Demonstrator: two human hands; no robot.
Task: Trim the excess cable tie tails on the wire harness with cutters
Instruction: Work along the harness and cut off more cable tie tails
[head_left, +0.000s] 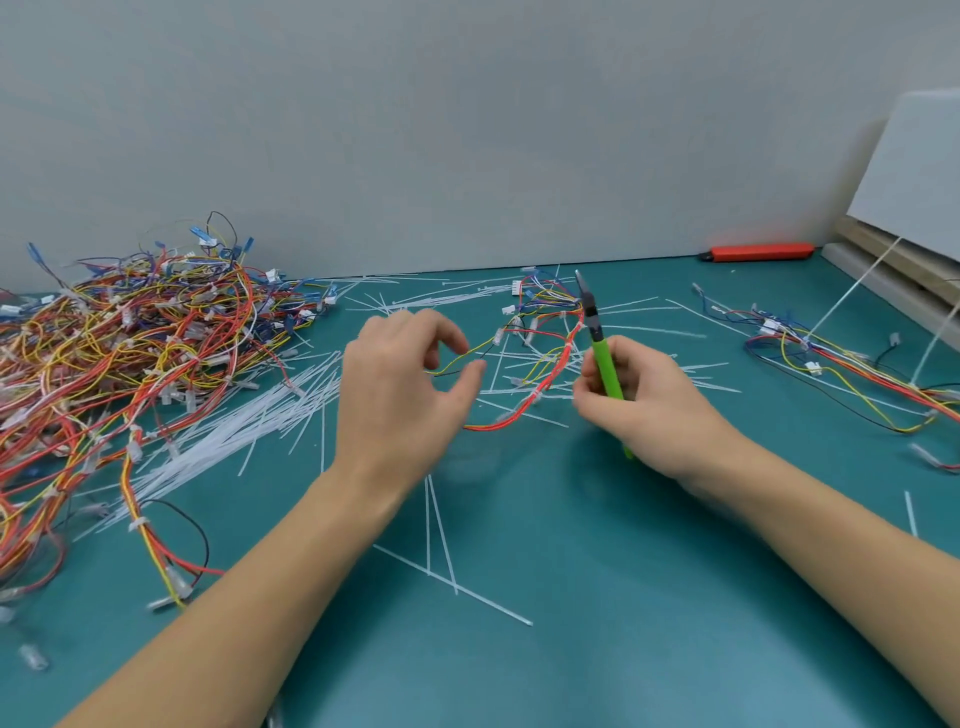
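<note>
Right hand (639, 400) curled around green cutters (602, 358), left hand (400, 384) loosely spread, beside wire harness (545, 364) amid cable ties (234, 431).

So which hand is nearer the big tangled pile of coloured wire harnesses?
Left. The left hand hovers just right of the pile; the right hand, holding green-handled cutters, is farther right.

- The desk (571, 649) has a matt teal mat surface.
- The cutters (597, 343) pair smooth green plastic handles with dull metal blades.
- Cable ties (228, 431), centre left, look like translucent white plastic.
</note>
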